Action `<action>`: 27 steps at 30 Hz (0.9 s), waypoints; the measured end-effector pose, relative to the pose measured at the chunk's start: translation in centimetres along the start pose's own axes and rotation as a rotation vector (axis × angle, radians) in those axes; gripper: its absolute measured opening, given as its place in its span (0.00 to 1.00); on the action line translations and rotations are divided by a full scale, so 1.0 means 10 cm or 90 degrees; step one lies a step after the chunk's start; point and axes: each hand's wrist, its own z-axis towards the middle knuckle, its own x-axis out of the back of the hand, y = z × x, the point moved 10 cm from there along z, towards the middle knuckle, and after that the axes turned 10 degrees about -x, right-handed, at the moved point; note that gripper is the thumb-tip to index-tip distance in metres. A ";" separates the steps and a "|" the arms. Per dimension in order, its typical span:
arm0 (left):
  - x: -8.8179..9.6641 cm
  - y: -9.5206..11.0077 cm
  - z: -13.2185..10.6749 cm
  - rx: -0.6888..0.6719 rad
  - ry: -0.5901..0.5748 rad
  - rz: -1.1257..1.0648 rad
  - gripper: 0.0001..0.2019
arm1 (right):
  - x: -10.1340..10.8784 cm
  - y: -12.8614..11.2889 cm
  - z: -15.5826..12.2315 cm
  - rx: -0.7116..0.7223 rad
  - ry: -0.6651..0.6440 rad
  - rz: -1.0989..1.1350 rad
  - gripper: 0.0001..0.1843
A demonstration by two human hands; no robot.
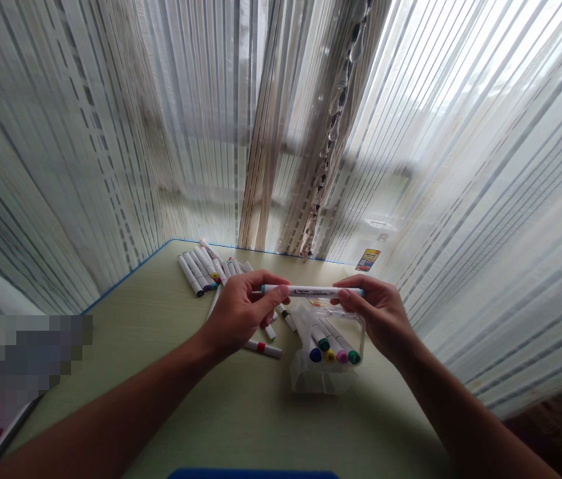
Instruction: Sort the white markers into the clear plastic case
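I hold a white marker (310, 291) level above the table, one end in each hand. My left hand (241, 313) pinches its left end, and my right hand (378, 313) pinches the right end with the teal cap. Below my right hand stands a clear plastic case (323, 379) holding several markers, their blue, green, yellow and pink caps towards me. Loose markers (203, 269) lie in a row at the far left of the table. A marker with a red band (263, 348) lies under my left hand.
The pale green table (161, 346) has a blue edge and sits in a corner closed in by sheer striped curtains (460, 199). A small yellow label (369, 259) shows behind the curtain. A blurred patch covers the lower left.
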 end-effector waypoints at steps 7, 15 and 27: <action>0.00 -0.01 0.00 -0.001 -0.004 -0.002 0.15 | 0.00 -0.01 0.00 0.005 0.004 -0.014 0.12; 0.00 0.00 0.00 -0.001 -0.008 -0.003 0.14 | 0.00 0.02 0.00 -0.005 -0.009 0.020 0.09; 0.00 -0.01 0.01 -0.004 -0.013 0.003 0.14 | -0.01 0.01 0.00 0.000 -0.022 0.023 0.08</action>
